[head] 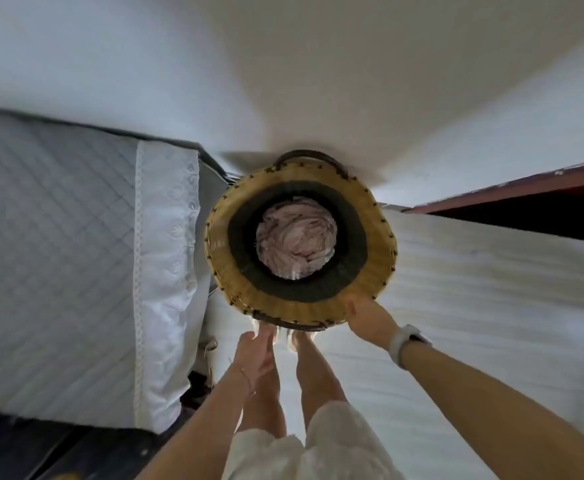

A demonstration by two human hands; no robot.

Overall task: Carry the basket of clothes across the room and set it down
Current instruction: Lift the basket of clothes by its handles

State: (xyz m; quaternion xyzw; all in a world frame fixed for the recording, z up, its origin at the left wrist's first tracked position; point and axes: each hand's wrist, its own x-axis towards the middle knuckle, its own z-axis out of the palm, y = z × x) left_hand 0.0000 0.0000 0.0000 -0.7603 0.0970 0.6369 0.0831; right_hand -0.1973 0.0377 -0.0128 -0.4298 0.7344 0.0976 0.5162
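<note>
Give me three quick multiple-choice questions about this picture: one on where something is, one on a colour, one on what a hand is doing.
1. Where is the bed relative to the basket?
A. to its left in the picture
B. to its right
C. under it

2. What colour is the band on the right wrist?
A. black
B. white
C. red

3. What is the left hand doing?
A. gripping the rim
B. holding clothes
C. open, off the basket

Answers:
1. A, the quilted bed fills the picture's left side.
2. B, the band looks white.
3. C, only the right hand has a grip on the rim; the left hangs free below it.
</note>
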